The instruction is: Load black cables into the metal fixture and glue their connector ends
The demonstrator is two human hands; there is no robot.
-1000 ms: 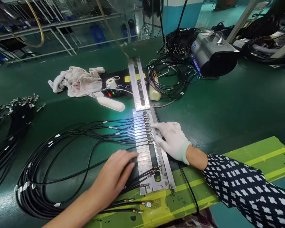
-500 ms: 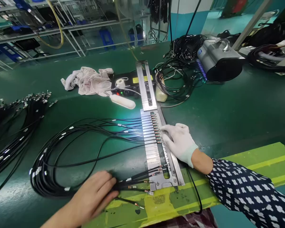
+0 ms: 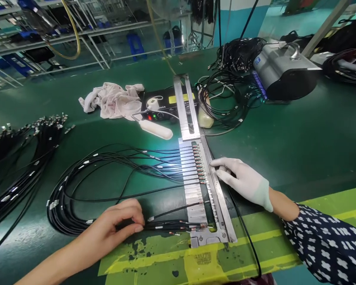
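Note:
My bare left hand (image 3: 118, 223) closes its thumb and fingertips round a bundle of thin black cables (image 3: 169, 225). Their stripped ends lie over the near end of a slotted metal fixture (image 3: 192, 194). Farther up the fixture, several cables sit side by side in its slots, their metal-tipped ends along the right side. My right hand (image 3: 245, 180), in a white glove, is at the fixture's right rail, index fingertip on or just beside it. Its thumb and index finger are apart, with nothing visible between them. The cables loop round in a coil (image 3: 55, 204) on the left.
Behind the fixture are a black control box (image 3: 160, 105), a white-handled tool (image 3: 156, 130) and a crumpled cloth (image 3: 115, 101). More cable bundles (image 3: 32, 166) lie at the left. A grey machine (image 3: 287, 71) stands at the back right. Yellow tape (image 3: 201, 259) covers the near edge.
My right hand has drawn back to the right from the seated cable ends. My left hand has risen slightly, and one cable now lies apart from the bundle, across the fixture.

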